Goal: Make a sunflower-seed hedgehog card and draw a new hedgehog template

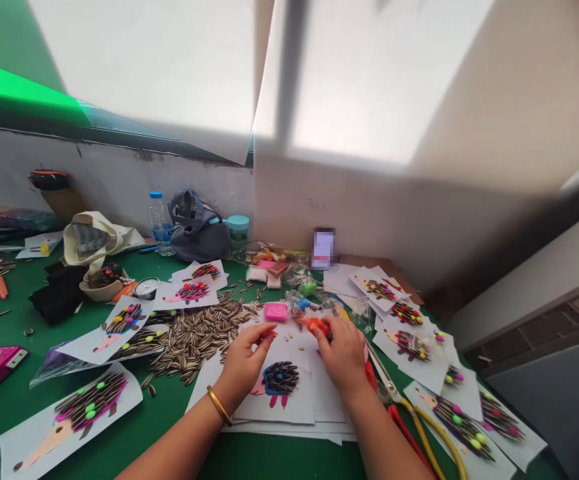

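My left hand [247, 357], with a gold bangle at the wrist, is pinched closed at the left of the paper stack. A small red bit shows at its fingertips and looks like modelling clay. My right hand [343, 353] is closed around a lump of orange-red modelling clay [317, 325], which may be partly wrapped. Between and below my hands lies a sheet with a hedgehog picture [280, 380]: dark seeds on a blue body, with pink face and feet. A pink clay block [275, 311] lies just beyond my hands.
A heap of striped sunflower seeds [204, 333] spreads to the left. Finished hedgehog pictures [84, 407] lie on both sides. Scissors with yellow handles [409, 407] lie right of my right hand. A phone [323, 248], a water bottle [159, 223] and a grey bag [199, 230] stand at the back.
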